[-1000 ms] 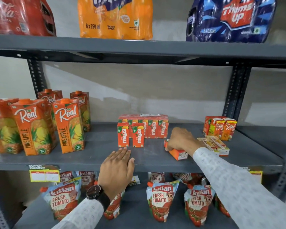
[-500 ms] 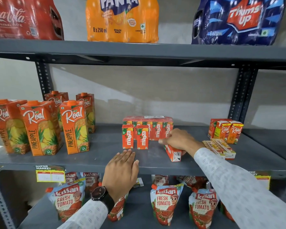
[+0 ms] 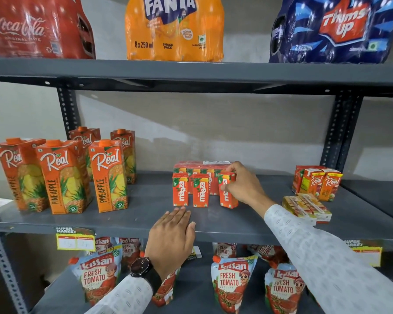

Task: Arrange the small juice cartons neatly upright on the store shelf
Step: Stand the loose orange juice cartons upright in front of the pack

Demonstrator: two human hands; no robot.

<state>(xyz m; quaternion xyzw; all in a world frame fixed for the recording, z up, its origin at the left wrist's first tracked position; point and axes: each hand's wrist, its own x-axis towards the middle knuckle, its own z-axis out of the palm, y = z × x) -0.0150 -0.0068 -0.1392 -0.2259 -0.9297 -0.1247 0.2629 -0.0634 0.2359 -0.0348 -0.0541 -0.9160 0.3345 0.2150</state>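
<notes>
Two small red Maaza cartons (image 3: 180,189) stand upright side by side on the grey middle shelf (image 3: 145,214), in front of a wrapped Maaza multipack (image 3: 200,165). My right hand (image 3: 245,185) grips a third Maaza carton (image 3: 227,196) just to their right, nearly upright and leaning slightly, its base on the shelf. My left hand (image 3: 171,236) rests flat on the shelf's front edge, holding nothing. Further right, two small yellow-orange cartons (image 3: 309,207) lie flat, and three small Real cartons (image 3: 317,182) stand upright behind them.
Tall Real pineapple cartons (image 3: 64,175) stand at the shelf's left. Coca-Cola, Fanta (image 3: 175,30) and Thums Up packs fill the top shelf. Kissan tomato ketchup pouches (image 3: 233,282) sit on the shelf below. Perforated uprights (image 3: 336,134) frame the bay.
My right hand has lifted the lying Maaza carton, turned it upright and brought it left beside the two standing ones. My left hand has stayed on the shelf edge.
</notes>
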